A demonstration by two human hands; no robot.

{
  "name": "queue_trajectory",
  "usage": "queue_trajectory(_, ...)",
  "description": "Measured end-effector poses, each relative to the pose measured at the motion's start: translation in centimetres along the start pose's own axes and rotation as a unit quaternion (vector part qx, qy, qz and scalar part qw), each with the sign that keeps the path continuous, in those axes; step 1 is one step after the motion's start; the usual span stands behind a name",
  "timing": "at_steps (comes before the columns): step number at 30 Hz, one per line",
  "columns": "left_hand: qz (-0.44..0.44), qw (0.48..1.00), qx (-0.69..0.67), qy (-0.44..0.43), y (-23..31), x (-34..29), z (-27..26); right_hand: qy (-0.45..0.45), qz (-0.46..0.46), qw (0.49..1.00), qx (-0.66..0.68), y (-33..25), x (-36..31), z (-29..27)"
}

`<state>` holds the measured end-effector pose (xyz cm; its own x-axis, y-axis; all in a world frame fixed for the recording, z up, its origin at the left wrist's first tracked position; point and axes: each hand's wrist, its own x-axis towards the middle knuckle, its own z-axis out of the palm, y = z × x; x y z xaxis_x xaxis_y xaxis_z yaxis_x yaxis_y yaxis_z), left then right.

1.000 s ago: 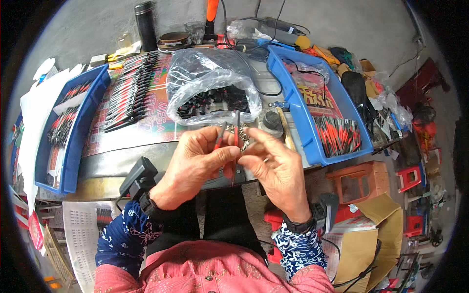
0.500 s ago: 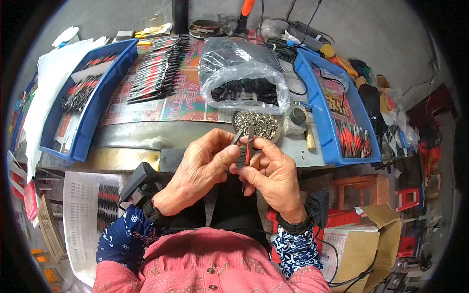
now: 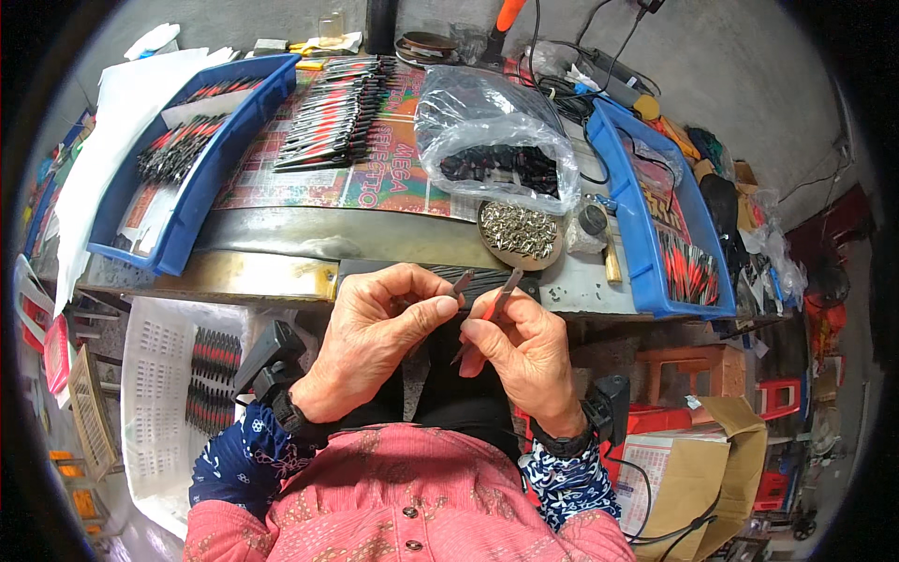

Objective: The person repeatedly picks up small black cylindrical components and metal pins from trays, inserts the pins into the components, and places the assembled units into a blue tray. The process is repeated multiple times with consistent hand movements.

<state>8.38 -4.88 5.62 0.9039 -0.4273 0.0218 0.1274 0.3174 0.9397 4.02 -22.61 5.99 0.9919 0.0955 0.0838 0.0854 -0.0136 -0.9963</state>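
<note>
Between thumb and index finger, my left hand (image 3: 375, 323) pinches a small dark flat piece (image 3: 463, 280). My right hand (image 3: 524, 361) is closed around a slim red-and-black pen-like tool (image 3: 503, 297); its flat dark end points up and away, and its lower end passes behind the fingers. A narrow gap parts the two pieces. Just beyond my hands, at the bench edge, lie several dark strips (image 3: 487, 280), partly covered by my fingers. Past them sits a round dish (image 3: 497, 256) heaped with small silvery metal parts (image 3: 518, 231).
A clear plastic bag (image 3: 478, 103) holds black pieces. Rows of red-and-black tools (image 3: 342, 117) lie on printed sheets. Blue trays stand left (image 3: 178, 245) and right (image 3: 637, 267). Below the bench are a white crate (image 3: 154, 393) at left and a cardboard box (image 3: 698, 478) at right.
My hands have moved slightly apart, separating the dark piece from the red-and-black tool. That tool now leans to the right. The whole view has shifted a little.
</note>
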Motion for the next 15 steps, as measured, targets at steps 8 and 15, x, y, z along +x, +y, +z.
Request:
queue_trajectory(8, -0.001, 0.999, -0.037, -0.006, 0.2, -0.9, -0.2, 0.024, -0.028, 0.999, -0.013, -0.1, -0.6, 1.5)
queue_trajectory(15, -0.008, 0.999, -0.032, -0.013, 0.2, -1.3, -0.4, 0.001, -0.041, 0.999, -0.011, 0.5, -0.7, 2.5)
